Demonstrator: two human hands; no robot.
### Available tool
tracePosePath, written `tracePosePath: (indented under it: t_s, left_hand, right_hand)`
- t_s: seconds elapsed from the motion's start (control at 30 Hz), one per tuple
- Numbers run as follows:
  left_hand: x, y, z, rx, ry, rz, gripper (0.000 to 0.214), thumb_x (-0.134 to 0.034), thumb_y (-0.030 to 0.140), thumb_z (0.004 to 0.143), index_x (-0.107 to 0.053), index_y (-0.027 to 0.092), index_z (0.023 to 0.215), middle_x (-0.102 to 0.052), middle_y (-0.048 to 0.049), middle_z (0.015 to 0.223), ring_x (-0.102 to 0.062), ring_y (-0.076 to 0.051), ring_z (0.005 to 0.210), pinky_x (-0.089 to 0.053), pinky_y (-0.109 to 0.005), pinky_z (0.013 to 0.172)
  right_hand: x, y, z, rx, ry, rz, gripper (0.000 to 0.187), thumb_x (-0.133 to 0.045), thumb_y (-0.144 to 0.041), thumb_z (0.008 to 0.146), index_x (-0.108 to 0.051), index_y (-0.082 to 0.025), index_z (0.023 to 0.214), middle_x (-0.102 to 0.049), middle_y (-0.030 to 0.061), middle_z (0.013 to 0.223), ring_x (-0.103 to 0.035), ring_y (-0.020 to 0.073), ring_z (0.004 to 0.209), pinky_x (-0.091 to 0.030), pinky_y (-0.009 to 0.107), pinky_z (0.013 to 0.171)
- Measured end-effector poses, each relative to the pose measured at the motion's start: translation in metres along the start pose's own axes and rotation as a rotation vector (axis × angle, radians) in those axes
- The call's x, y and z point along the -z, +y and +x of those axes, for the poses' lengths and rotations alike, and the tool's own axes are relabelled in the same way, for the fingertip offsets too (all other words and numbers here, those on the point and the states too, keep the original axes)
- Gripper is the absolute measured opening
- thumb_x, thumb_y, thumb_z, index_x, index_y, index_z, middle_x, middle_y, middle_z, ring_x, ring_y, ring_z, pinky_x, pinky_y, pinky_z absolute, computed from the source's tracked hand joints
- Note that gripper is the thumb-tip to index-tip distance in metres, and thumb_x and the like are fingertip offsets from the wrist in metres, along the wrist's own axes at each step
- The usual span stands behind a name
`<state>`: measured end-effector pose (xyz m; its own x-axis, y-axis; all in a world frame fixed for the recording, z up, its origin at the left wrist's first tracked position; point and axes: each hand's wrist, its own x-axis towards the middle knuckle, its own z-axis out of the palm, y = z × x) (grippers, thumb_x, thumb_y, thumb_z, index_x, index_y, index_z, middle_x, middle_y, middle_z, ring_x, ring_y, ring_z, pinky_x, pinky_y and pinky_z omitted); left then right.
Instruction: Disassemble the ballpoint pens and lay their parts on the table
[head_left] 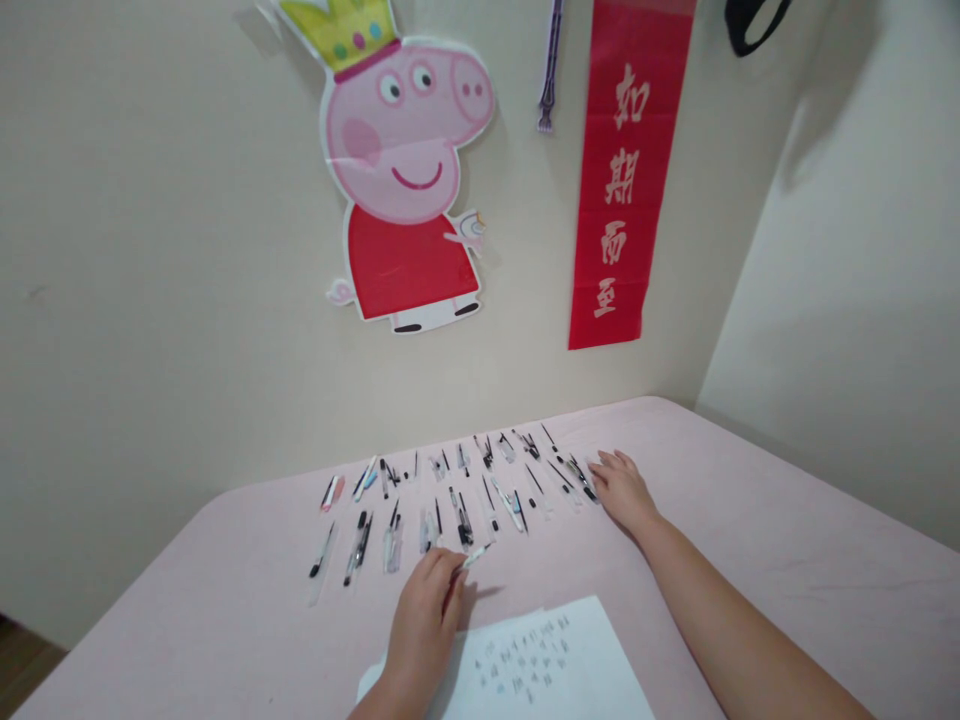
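My left hand [429,605] is closed around a slim white pen [477,556], whose dark tip points up and to the right. It is just above the upper left part of a white sheet of paper [577,680] covered with small handwritten marks. My right hand [624,490] rests at the right end of the rows of pens, its fingers partly stretched and apart. Beside its fingertips lies a dark pen with its parts [582,478]; whether they touch is hard to tell. Several taken-apart pens [360,548], with barrels, refills and caps, lie in two rows.
A pink-covered surface [750,520] with rounded far corners meets the wall behind. On that wall hang a pink cartoon pig cutout [412,260] and a red banner [626,190] with white characters. A side wall [862,350] rises at the right.
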<state>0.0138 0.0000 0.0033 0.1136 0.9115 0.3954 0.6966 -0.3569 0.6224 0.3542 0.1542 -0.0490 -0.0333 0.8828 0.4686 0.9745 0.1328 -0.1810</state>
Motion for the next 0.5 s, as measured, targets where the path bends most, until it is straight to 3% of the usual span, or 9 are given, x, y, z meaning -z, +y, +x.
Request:
tracePosePath:
  t_s: [0.27, 0.5]
  left_hand:
    - [-0.001, -0.002, -0.001, -0.008, -0.007, -0.007, 0.021, -0.042, 0.026, 0.088, -0.062, 0.020, 0.093, -0.063, -0.0073, 0.090, -0.061, -0.020, 0.085, -0.049, -0.033, 0.076]
    - [-0.001, -0.002, -0.001, -0.019, 0.001, -0.002, 0.020, -0.043, 0.026, 0.088, -0.063, 0.021, 0.091, -0.063, -0.0065, 0.090, -0.060, -0.019, 0.084, -0.049, -0.031, 0.074]
  right_hand:
    - [0.009, 0.001, 0.001, -0.013, 0.033, 0.015, 0.024, -0.052, -0.015, 0.078, -0.076, -0.017, 0.081, -0.069, 0.0107, 0.104, -0.051, 0.0261, 0.110, -0.036, 0.038, 0.099]
    - [0.025, -0.010, -0.001, -0.036, 0.007, -0.071, 0.023, -0.051, -0.012, 0.075, -0.073, -0.016, 0.075, -0.070, 0.0115, 0.088, -0.058, 0.0231, 0.087, -0.041, 0.032, 0.081]
